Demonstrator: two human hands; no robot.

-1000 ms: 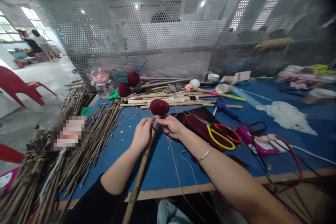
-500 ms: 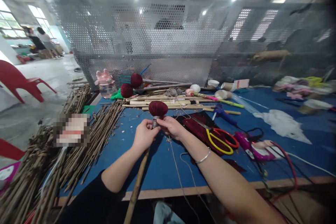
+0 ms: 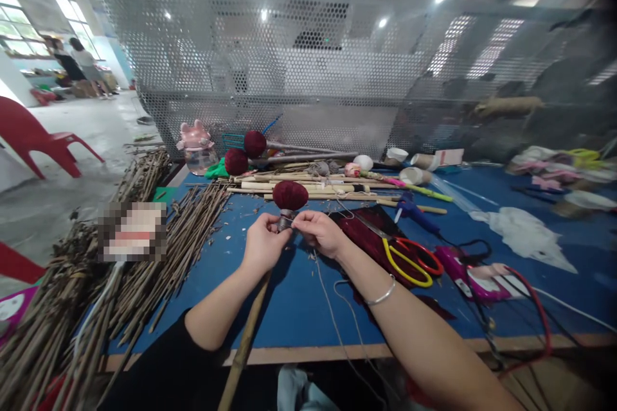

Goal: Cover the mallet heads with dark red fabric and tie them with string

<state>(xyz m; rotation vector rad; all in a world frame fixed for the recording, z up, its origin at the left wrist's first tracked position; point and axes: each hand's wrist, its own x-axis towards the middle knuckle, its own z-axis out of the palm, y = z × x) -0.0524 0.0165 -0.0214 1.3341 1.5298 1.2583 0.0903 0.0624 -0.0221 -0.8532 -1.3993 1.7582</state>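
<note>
A bamboo-like stick (image 3: 245,339) slants up from below, topped by a dark red cloth-covered ball (image 3: 290,194). Grey string is wound around the neck under the ball. My left hand (image 3: 263,245) is closed around the stick at that neck. My right hand (image 3: 320,232), just to the right of the neck, pinches the grey string (image 3: 324,286), which trails down past the table edge. Right of my hands, scissors (image 3: 407,263) with yellow and red handles lie on dark red cloth (image 3: 359,231). Two similar red balls (image 3: 236,162) on sticks lie farther back.
Bundled twigs (image 3: 168,263) line the left side of the blue table (image 3: 193,318). Bamboo sticks (image 3: 308,187) and a pink-lidded bottle (image 3: 197,149) lie behind. On the right are a blue glue gun (image 3: 417,215), a purple power strip (image 3: 475,276) with cables, and white plastic (image 3: 525,237). A perforated metal screen (image 3: 270,70) stands behind.
My right hand has drawn slightly away from the wound neck to the right, with string pinched in its fingers. My left hand keeps its hold on the stick. The view has shifted slightly.
</note>
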